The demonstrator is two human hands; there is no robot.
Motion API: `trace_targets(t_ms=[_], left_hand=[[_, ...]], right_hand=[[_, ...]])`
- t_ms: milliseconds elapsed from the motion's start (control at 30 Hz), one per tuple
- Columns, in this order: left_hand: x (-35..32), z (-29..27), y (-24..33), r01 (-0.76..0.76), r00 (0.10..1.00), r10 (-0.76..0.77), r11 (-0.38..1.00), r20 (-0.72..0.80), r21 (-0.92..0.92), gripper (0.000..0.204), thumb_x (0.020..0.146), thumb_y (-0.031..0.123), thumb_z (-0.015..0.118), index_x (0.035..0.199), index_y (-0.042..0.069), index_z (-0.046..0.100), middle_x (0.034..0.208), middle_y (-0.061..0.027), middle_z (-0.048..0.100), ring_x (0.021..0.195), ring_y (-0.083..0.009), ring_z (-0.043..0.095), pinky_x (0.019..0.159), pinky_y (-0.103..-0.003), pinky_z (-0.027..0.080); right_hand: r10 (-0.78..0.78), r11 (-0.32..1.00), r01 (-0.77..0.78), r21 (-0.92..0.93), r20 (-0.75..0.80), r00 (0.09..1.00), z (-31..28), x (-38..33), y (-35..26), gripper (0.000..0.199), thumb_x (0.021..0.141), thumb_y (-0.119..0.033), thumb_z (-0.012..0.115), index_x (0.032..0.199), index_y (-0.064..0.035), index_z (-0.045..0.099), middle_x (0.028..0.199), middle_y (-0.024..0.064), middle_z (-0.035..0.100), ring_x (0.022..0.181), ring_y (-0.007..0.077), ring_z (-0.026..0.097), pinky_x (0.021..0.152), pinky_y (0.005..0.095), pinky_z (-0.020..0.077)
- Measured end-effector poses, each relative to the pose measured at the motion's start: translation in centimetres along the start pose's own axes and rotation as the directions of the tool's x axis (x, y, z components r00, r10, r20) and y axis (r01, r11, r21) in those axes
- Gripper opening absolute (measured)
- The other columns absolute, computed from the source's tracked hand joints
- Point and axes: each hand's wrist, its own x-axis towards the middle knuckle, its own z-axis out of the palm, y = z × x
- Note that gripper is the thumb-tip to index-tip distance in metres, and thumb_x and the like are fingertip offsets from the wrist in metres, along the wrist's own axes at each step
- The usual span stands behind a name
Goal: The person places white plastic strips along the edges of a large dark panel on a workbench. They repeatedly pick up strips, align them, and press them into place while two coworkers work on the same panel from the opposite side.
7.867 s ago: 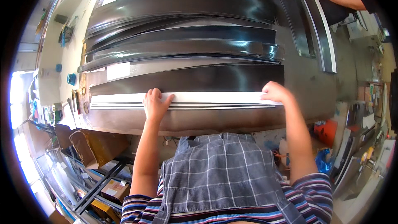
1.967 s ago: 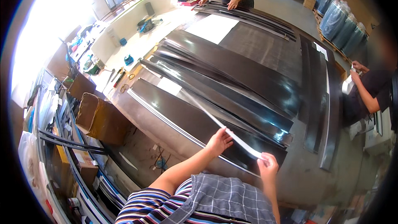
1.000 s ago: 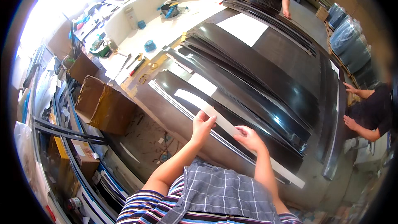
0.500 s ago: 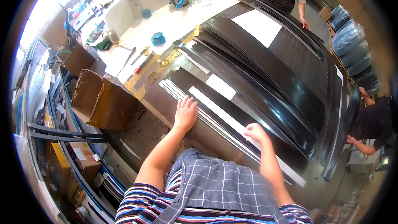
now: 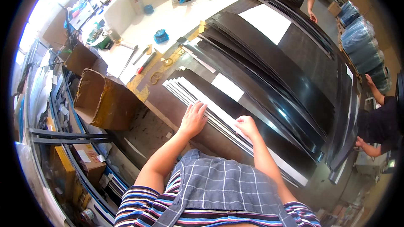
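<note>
Several long white strips [image 5: 181,85] lie in a narrow stack along the near side of the table, their left ends slightly fanned. My left hand [image 5: 193,120] rests on the stack with its fingers stretched out. Farther right, my right hand [image 5: 247,127] has its fingers curled together at the upper edge of the top white strip; its fingertips partly hide the grip. Just beyond the white strips, and parallel to them, is a long dark strip [image 5: 219,92]. A small white sheet [image 5: 227,86] lies behind that.
Fanned dark sheets [image 5: 269,63] cover the table's middle. Scissors [image 5: 156,77], a red-handled tool [image 5: 146,63] and blue tape [image 5: 160,36] lie at the left. A cardboard box [image 5: 105,105] stands left of the table. Two co-workers handle dark strips at the far side and right.
The top white strip, earlier apart from the others with a dark gap between, now lies against the stack. My right hand has moved left and nearer to my left hand.
</note>
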Motion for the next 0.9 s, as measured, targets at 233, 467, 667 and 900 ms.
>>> trace_targets(t_ms=[233,467,667,900], left_hand=[[0.9,-0.7,-0.1,0.009,1.0,-0.009,1.0,0.029,-0.015,0.058,0.082,0.021,0.065,0.134,0.005,0.043,0.133,-0.0156,0.046,0.126,-0.0314,0.044,0.109,-0.047,0.032],[1.7,-0.7,-1.3,0.027,0.999,-0.027,1.0,-0.044,-0.014,0.059,0.08,0.021,0.067,0.133,0.004,0.045,0.132,-0.0167,0.049,0.122,-0.0334,0.046,0.105,-0.044,0.035],[2.2,-0.9,-1.7,0.032,0.997,-0.028,0.999,-0.078,0.042,0.058,0.079,0.023,0.067,0.13,0.003,0.048,0.129,-0.016,0.051,0.121,-0.0313,0.048,0.103,-0.043,0.036],[2.3,-1.0,-1.8,0.048,0.994,-0.042,0.997,-0.096,0.059,0.056,0.079,0.023,0.067,0.128,0.003,0.049,0.128,-0.0151,0.052,0.12,-0.031,0.048,0.102,-0.043,0.037]], right_hand=[[-0.108,0.994,0.108,-0.016,-0.022,0.994,-0.4,0.9,2.0,0.009,0.079,-0.005,0.069,0.081,0.0034,0.066,0.071,0.0073,0.066,0.062,0.0112,0.061,0.057,0.0277,0.0508],[-0.026,0.999,0.026,0.048,0.009,1.0,-0.6,1.0,2.5,0.009,0.078,-0.006,0.07,0.081,0.0023,0.067,0.072,0.0057,0.066,0.064,0.01,0.061,0.06,0.0269,0.0487],[-0.053,0.997,0.054,0.046,-0.012,0.999,-0.7,0.8,2.0,0.009,0.077,-0.006,0.07,0.08,0.0017,0.067,0.071,0.0044,0.066,0.065,0.009,0.06,0.061,0.0257,0.0475],[-0.043,0.998,0.044,0.039,-0.019,0.999,-0.6,0.8,1.9,0.008,0.078,-0.007,0.07,0.078,0.0008,0.067,0.07,0.0037,0.065,0.063,0.0078,0.057,0.06,0.0254,0.0462]])
